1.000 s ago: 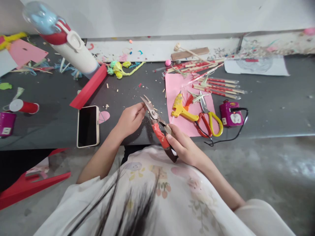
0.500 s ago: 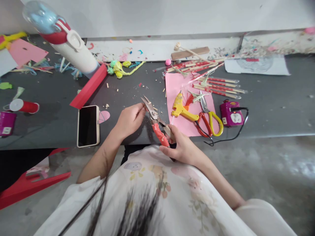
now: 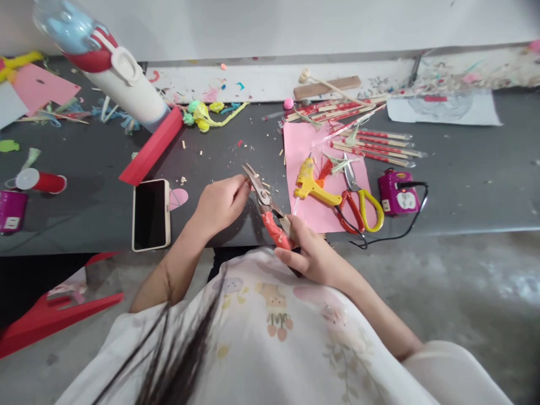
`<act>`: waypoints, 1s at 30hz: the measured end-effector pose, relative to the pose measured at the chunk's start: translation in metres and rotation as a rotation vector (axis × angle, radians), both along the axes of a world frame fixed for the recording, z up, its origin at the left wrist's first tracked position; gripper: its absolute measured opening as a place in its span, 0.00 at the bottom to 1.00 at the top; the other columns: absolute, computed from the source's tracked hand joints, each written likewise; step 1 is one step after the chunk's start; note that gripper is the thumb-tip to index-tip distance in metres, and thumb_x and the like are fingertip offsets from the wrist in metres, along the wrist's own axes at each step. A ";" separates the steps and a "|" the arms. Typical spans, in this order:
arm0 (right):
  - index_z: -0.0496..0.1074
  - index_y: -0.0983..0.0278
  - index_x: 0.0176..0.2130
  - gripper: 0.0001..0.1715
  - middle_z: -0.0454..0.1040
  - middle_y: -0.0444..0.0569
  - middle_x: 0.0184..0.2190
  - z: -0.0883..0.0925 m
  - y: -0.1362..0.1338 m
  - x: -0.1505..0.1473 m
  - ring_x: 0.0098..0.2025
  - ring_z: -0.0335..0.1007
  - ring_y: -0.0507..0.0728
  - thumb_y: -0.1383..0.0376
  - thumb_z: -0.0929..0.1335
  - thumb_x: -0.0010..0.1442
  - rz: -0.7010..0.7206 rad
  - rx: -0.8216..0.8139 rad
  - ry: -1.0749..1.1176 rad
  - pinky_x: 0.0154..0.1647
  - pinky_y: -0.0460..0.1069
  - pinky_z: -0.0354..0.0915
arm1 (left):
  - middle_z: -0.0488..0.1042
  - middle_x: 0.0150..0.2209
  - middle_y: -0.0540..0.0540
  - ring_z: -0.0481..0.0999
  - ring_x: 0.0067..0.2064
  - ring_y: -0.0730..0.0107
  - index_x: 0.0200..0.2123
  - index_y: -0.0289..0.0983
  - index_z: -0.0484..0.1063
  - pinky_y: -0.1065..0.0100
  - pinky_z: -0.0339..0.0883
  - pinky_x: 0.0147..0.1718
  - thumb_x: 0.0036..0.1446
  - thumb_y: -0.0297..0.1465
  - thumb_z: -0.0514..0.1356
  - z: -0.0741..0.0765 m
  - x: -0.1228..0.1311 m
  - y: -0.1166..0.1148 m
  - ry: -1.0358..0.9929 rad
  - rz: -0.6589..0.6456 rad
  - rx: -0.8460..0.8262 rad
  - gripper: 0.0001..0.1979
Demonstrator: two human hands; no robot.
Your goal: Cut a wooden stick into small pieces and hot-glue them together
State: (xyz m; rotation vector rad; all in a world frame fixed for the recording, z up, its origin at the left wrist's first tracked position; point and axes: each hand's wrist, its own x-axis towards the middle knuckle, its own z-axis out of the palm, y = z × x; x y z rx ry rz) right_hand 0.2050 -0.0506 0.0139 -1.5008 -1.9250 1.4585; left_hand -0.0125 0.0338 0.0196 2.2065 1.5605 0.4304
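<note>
In my right hand (image 3: 310, 250) is a pair of garden shears (image 3: 274, 228) with worn red-wrapped handles, held low over the table's front edge. Its blades point up and left, slightly apart. My left hand (image 3: 221, 205) is closed in a pinch beside the blade tips; whatever the fingers hold is too small or hidden to name. Tiny pale cut bits lie around the blades. To the right, a yellow hot glue gun (image 3: 314, 185) and scissors (image 3: 363, 211) with red and yellow handles rest on a pink sheet (image 3: 295, 146).
Left of my hands lie a phone (image 3: 151, 216), a red bar (image 3: 154, 147) and a water bottle (image 3: 122, 84). Several red-patterned wrapped sticks (image 3: 375, 147) lie at the back right. A purple box (image 3: 396, 194) with a black cable sits near the right. Thread spool (image 3: 41, 181) at far left.
Hardly anything differs. My right hand and the shears' handles have shifted very slightly, and the view has moved a little. The left hand keeps its pinch by the blades.
</note>
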 end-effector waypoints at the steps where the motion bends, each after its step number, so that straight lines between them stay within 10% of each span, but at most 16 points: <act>1: 0.59 0.64 0.50 0.26 0.67 0.46 0.34 -0.001 0.000 0.000 0.34 0.63 0.54 0.52 0.67 0.58 0.005 0.008 -0.004 0.34 0.49 0.61 | 0.69 0.22 0.49 0.66 0.25 0.71 0.29 0.37 0.66 0.69 0.52 0.27 0.66 0.37 0.47 0.001 0.000 0.000 0.000 -0.007 0.007 0.16; 30: 0.54 0.62 0.60 0.28 0.70 0.52 0.45 0.006 -0.004 0.005 0.44 0.68 0.58 0.50 0.58 0.66 0.014 -0.011 0.084 0.47 0.53 0.65 | 0.68 0.22 0.50 0.66 0.24 0.73 0.27 0.38 0.66 0.70 0.54 0.26 0.63 0.36 0.51 -0.005 -0.007 0.000 -0.145 0.016 0.061 0.14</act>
